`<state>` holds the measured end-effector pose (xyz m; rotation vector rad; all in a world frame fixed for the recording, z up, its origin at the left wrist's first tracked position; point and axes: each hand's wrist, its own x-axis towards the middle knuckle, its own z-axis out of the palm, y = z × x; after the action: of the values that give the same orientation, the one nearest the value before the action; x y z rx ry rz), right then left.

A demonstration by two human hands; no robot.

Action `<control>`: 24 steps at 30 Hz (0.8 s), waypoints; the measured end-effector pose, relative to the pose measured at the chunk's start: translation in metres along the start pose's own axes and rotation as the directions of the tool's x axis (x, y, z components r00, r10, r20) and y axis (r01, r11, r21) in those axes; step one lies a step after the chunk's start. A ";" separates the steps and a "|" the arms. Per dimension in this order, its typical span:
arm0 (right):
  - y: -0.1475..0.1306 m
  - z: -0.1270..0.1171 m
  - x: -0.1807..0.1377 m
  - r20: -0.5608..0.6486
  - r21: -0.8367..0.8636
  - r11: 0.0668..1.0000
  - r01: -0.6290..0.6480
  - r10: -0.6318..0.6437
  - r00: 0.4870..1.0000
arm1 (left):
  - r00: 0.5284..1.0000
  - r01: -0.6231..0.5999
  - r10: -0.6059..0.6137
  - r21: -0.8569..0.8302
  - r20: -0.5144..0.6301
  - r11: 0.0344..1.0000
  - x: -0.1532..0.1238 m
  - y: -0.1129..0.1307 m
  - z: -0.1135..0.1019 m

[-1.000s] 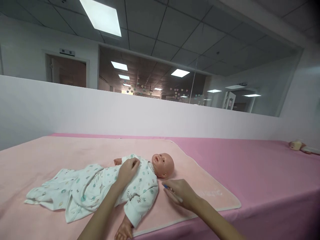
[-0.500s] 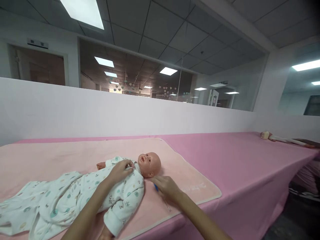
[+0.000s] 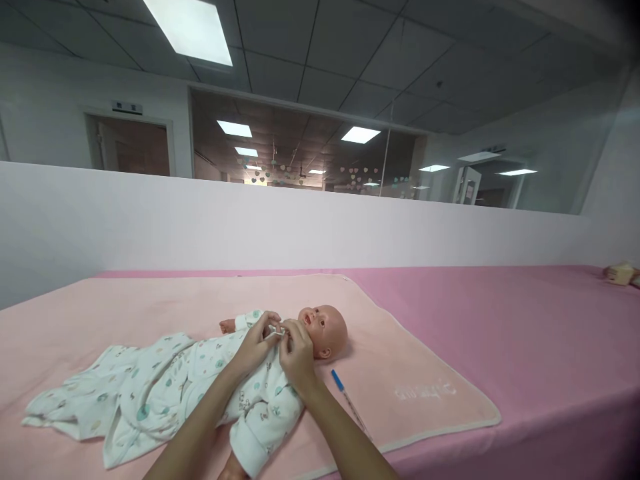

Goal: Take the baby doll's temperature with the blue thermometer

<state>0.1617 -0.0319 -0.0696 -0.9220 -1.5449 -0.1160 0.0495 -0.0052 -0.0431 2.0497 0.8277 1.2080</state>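
A baby doll (image 3: 327, 328) lies on its back, its head to the right, in a white printed baby romper (image 3: 175, 367). My left hand (image 3: 260, 341) is closed in a pinch on the romper's neckline at the chest. Beside it, my right hand (image 3: 296, 350) also pinches the neckline, just under the doll's chin. A thin white edge or tie shows between the fingertips; I cannot tell which. Right of my right wrist, a pen (image 3: 350, 400) with a blue cap lies on the pink blanket (image 3: 425, 360).
The blanket is spread over a table with a darker pink cloth (image 3: 465, 320). A low white wall (image 3: 300, 227) with glass above it runs along the back. At the far right edge lies part of another doll-like object (image 3: 621, 273).
My right hand has left the pen on the blanket and moved left to the romper's neckline, joining my left hand there. The view has turned slightly left.
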 end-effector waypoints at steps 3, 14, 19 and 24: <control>0.001 -0.004 -0.001 0.026 0.026 0.999 -0.033 0.032 0.999 | 1.000 -0.002 0.002 -0.020 -0.001 1.000 0.000 0.000 0.000; 0.002 -0.003 -0.002 -0.003 -0.005 0.999 -0.044 0.044 0.999 | 1.000 -0.004 0.004 0.007 -0.022 1.000 0.000 -0.001 -0.001; 0.003 -0.002 -0.002 -0.033 0.001 1.000 -0.030 0.030 0.999 | 0.999 -0.017 0.022 0.138 -0.038 0.990 0.000 -0.001 0.000; 0.004 -0.001 -0.002 -0.027 -0.003 0.999 -0.033 0.033 0.999 | 0.999 -0.013 0.023 0.218 -0.041 0.976 0.001 -0.002 0.000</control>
<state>0.1650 -0.0312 -0.0729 -0.9451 -1.5046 -0.1067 0.0496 -0.0032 -0.0446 2.2155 1.0034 1.2211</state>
